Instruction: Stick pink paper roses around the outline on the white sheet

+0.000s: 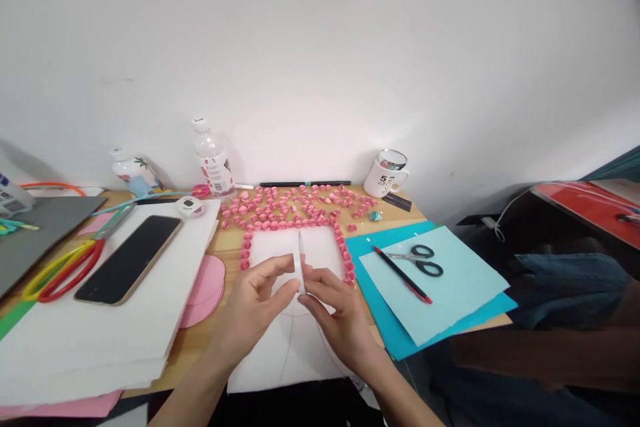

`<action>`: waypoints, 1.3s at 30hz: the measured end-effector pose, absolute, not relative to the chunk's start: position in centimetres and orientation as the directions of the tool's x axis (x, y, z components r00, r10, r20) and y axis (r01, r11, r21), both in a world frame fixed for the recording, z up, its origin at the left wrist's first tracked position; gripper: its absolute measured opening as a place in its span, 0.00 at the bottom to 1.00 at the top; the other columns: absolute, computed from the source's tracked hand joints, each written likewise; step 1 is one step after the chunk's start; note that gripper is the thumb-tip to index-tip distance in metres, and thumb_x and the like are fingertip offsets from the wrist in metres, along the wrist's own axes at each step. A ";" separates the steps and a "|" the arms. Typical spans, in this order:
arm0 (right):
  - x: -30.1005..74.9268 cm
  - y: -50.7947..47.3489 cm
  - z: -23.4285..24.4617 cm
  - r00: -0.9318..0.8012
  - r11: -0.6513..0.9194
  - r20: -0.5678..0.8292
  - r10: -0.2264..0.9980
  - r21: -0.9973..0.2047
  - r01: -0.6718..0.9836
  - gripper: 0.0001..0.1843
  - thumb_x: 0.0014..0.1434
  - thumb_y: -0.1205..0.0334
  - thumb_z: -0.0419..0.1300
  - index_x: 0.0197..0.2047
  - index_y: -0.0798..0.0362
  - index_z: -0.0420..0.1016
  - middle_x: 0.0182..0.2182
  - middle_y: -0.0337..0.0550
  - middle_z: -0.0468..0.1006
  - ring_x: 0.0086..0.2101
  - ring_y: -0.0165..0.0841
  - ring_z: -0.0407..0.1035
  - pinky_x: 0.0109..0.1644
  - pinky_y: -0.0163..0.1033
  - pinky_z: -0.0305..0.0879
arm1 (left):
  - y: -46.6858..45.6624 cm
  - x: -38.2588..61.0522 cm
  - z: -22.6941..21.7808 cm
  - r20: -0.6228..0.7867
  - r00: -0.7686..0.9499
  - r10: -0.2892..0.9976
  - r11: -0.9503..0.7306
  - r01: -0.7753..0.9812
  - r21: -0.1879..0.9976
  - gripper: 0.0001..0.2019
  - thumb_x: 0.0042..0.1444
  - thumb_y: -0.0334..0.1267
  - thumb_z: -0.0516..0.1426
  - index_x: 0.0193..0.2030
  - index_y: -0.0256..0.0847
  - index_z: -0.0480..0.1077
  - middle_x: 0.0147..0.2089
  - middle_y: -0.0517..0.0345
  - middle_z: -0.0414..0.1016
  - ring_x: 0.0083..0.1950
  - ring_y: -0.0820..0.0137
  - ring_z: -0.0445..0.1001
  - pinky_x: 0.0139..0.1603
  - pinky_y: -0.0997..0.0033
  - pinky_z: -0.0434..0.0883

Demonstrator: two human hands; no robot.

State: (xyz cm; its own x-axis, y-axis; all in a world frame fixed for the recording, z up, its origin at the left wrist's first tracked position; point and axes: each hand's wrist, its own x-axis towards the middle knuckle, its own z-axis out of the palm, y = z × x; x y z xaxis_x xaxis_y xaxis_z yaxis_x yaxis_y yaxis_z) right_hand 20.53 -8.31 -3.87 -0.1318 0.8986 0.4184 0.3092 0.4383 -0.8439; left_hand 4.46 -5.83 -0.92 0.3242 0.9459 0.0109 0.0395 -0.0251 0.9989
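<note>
Both of my hands meet over a white sheet (280, 353) at the desk's near edge. My left hand (257, 303) and my right hand (335, 313) pinch a narrow white paper strip (300, 260) that stands upright between the fingertips. Several small pink rolled paper pieces (295, 208) lie in rows behind the sheet and run down its left and right sides.
A black phone (130, 257) lies on a white paper stack (100, 320) with red and yellow scissors (65, 267) at the left. Small scissors (417, 259) and a red-black pen (403, 273) rest on blue paper (450, 293) at the right. Two bottles (214, 160), a mug (386, 173) stand by the wall.
</note>
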 end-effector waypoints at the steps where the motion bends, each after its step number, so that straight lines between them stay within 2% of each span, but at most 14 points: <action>1: 20.5 -8.3 -4.1 -0.130 0.445 0.426 0.895 -0.843 0.302 0.09 0.61 0.66 0.55 0.40 0.50 0.77 0.38 0.46 0.74 0.39 0.33 0.71 0.42 0.37 0.68 | -6.0 4.7 -0.9 0.005 0.313 0.950 -0.015 0.029 0.999 0.15 0.55 0.40 0.59 0.49 0.41 0.72 0.51 0.51 0.75 0.54 0.63 0.71 0.58 0.63 0.67; 7: 20.3 -8.4 -4.6 -0.103 0.472 0.467 0.878 -0.813 0.341 0.09 0.61 0.65 0.55 0.40 0.48 0.76 0.36 0.45 0.73 0.36 0.32 0.70 0.37 0.36 0.69 | -6.2 6.0 -0.9 -0.014 0.249 0.968 0.017 -0.013 1.000 0.10 0.55 0.43 0.58 0.39 0.40 0.75 0.43 0.53 0.79 0.47 0.64 0.75 0.49 0.65 0.72; 10: 20.7 -8.4 -4.1 -0.122 0.483 0.478 0.870 -0.777 0.403 0.07 0.62 0.64 0.54 0.39 0.50 0.74 0.34 0.44 0.73 0.36 0.33 0.69 0.37 0.37 0.68 | -5.7 5.5 -0.8 0.005 0.215 0.977 -0.027 0.101 0.995 0.11 0.57 0.46 0.56 0.34 0.41 0.74 0.38 0.55 0.79 0.42 0.65 0.76 0.45 0.66 0.73; 12: 21.4 -8.3 -3.5 -0.129 0.466 0.460 0.878 -0.766 0.443 0.06 0.63 0.62 0.54 0.36 0.51 0.72 0.32 0.43 0.72 0.35 0.32 0.68 0.37 0.37 0.67 | -5.2 4.7 -0.5 0.103 0.157 0.982 -0.147 0.296 0.944 0.11 0.55 0.47 0.57 0.33 0.42 0.73 0.36 0.56 0.78 0.40 0.65 0.76 0.42 0.67 0.73; 13: 21.9 -8.1 -3.2 -0.135 0.460 0.451 0.882 -0.761 0.458 0.07 0.63 0.60 0.54 0.35 0.51 0.71 0.32 0.43 0.71 0.34 0.32 0.68 0.37 0.37 0.66 | -4.9 4.2 -0.3 0.209 0.104 0.972 -0.233 0.393 0.889 0.10 0.54 0.46 0.59 0.34 0.43 0.73 0.37 0.56 0.77 0.41 0.64 0.75 0.42 0.66 0.73; 14: 22.5 -7.8 -2.9 -0.151 0.459 0.443 0.884 -0.756 0.468 0.08 0.63 0.60 0.53 0.34 0.51 0.70 0.31 0.42 0.71 0.34 0.32 0.67 0.37 0.37 0.66 | -4.7 3.7 0.0 0.316 0.088 0.945 -0.320 0.468 0.824 0.10 0.53 0.46 0.60 0.39 0.44 0.73 0.42 0.56 0.77 0.45 0.62 0.74 0.45 0.64 0.72; 16: 23.6 -7.2 -2.2 -0.204 0.474 0.431 0.879 -0.745 0.469 0.09 0.64 0.59 0.52 0.34 0.51 0.69 0.30 0.42 0.71 0.33 0.32 0.66 0.38 0.37 0.65 | -4.4 3.0 0.7 0.427 0.224 0.876 -0.477 0.527 0.703 0.15 0.55 0.43 0.59 0.49 0.46 0.70 0.51 0.55 0.74 0.56 0.60 0.68 0.54 0.61 0.68; 18: 24.3 -6.4 -1.8 -0.265 0.510 0.435 0.860 -0.737 0.444 0.10 0.65 0.59 0.51 0.36 0.50 0.71 0.32 0.42 0.72 0.36 0.33 0.67 0.39 0.38 0.66 | -4.4 2.7 1.3 0.379 0.451 0.808 -0.578 0.483 0.658 0.11 0.59 0.39 0.54 0.49 0.48 0.71 0.51 0.56 0.74 0.59 0.62 0.66 0.56 0.63 0.66; 20: 24.5 -5.8 -1.6 -0.246 0.525 0.464 0.851 -0.742 0.418 0.10 0.64 0.59 0.52 0.40 0.49 0.73 0.35 0.43 0.73 0.39 0.34 0.69 0.43 0.39 0.67 | -4.7 2.8 1.4 0.257 0.597 0.760 -0.573 0.429 0.698 0.09 0.62 0.37 0.51 0.40 0.47 0.73 0.44 0.59 0.76 0.52 0.67 0.71 0.51 0.68 0.69; 23: 23.7 -5.8 -1.7 -0.013 0.478 0.523 0.852 -0.768 0.425 0.08 0.60 0.60 0.57 0.43 0.47 0.74 0.41 0.45 0.73 0.45 0.37 0.68 0.47 0.43 0.67 | -5.2 3.4 0.9 0.147 0.565 0.812 -0.453 0.452 0.768 0.07 0.59 0.39 0.56 0.31 0.46 0.73 0.32 0.63 0.76 0.36 0.72 0.72 0.39 0.74 0.70; 26: 22.4 -6.7 -2.1 0.147 0.441 0.527 0.837 -0.809 0.389 0.05 0.58 0.62 0.60 0.39 0.48 0.74 0.41 0.46 0.73 0.44 0.38 0.69 0.47 0.45 0.68 | -5.7 4.1 -0.2 0.239 0.411 0.880 -0.439 0.506 0.743 0.06 0.55 0.43 0.59 0.30 0.46 0.73 0.27 0.64 0.73 0.31 0.71 0.69 0.33 0.74 0.69; 31: 20.9 -7.9 -2.4 0.151 0.434 0.490 0.859 -0.852 0.295 0.07 0.58 0.63 0.60 0.41 0.50 0.75 0.38 0.47 0.75 0.40 0.37 0.71 0.37 0.41 0.71 | -5.9 4.5 -1.4 0.513 0.404 0.758 -0.652 0.501 0.569 0.06 0.58 0.39 0.57 0.41 0.46 0.73 0.29 0.61 0.75 0.34 0.68 0.69 0.36 0.68 0.68; 36: 20.6 -7.8 -2.4 0.171 0.494 0.551 0.817 -0.821 0.287 0.07 0.58 0.68 0.60 0.39 0.48 0.76 0.37 0.45 0.75 0.40 0.36 0.71 0.41 0.43 0.71 | -5.9 4.6 -1.0 0.566 0.490 0.663 -0.749 0.441 0.495 0.10 0.59 0.31 0.56 0.47 0.41 0.69 0.30 0.61 0.74 0.29 0.73 0.67 0.38 0.68 0.66; 39: 20.4 -7.8 -2.6 0.156 0.469 0.506 0.848 -0.855 0.224 0.05 0.56 0.68 0.62 0.36 0.49 0.75 0.37 0.44 0.74 0.40 0.36 0.71 0.41 0.42 0.71 | -5.9 4.6 -0.6 0.572 0.504 0.648 -0.762 0.426 0.488 0.09 0.60 0.29 0.54 0.47 0.41 0.67 0.29 0.61 0.72 0.28 0.74 0.65 0.36 0.69 0.65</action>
State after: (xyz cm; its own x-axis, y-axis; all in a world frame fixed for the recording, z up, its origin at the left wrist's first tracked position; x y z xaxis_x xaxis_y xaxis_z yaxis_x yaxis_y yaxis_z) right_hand 20.38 -7.85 -2.62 0.1559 0.8483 0.5060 0.2240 0.4686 -0.8545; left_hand 4.56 -5.92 -0.65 0.5036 0.6477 0.5717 0.4257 -0.7619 0.4882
